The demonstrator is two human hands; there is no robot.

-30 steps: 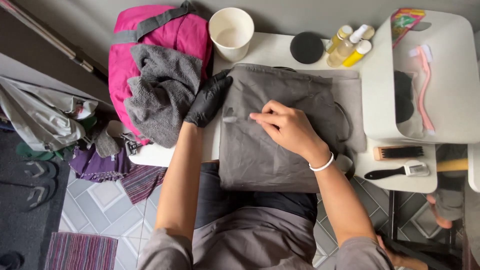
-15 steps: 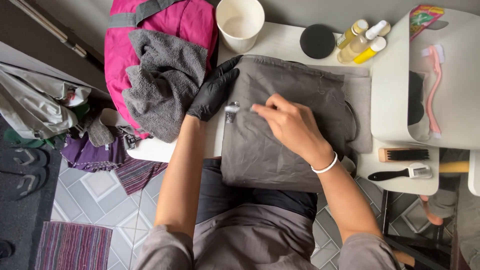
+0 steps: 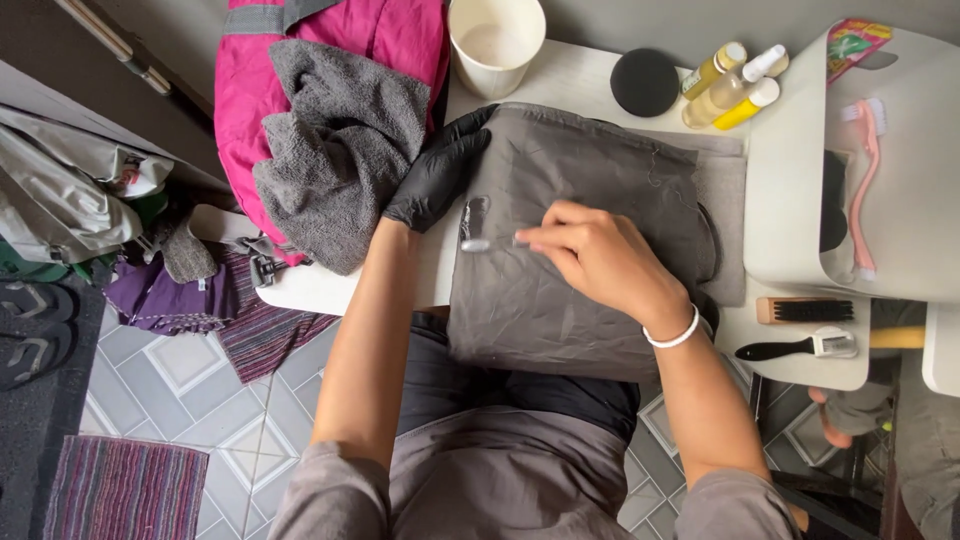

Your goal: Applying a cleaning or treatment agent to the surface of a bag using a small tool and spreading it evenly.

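A grey fabric bag is laid flat on the white worktop, approx. in its middle, w/ the near edge hanging over the worktop's front edge. The left hand, in a black glove, is pressed on the bag's upper left corner, fingers spread flat, nothing clamped. The right hand, bare and w/ a white wristband, is placed over the bag's centre; its grip is closed together on a small brush w/ a clear handle, whose pale head is touching the fabric near the bag's left edge. A wet-looking shiny patch is seen just above the brush head.

Relative to the bag: a white paper cup is behind it, at the left; a black round sponge and 3 small bottles are behind it, at the right. A grey towel on a pink backpack is just left of the bag. Right of the bag, a white tray w/ a pink brush is seen; near the bag's lower right corner, a wooden brush and a black-handled brush are lying.
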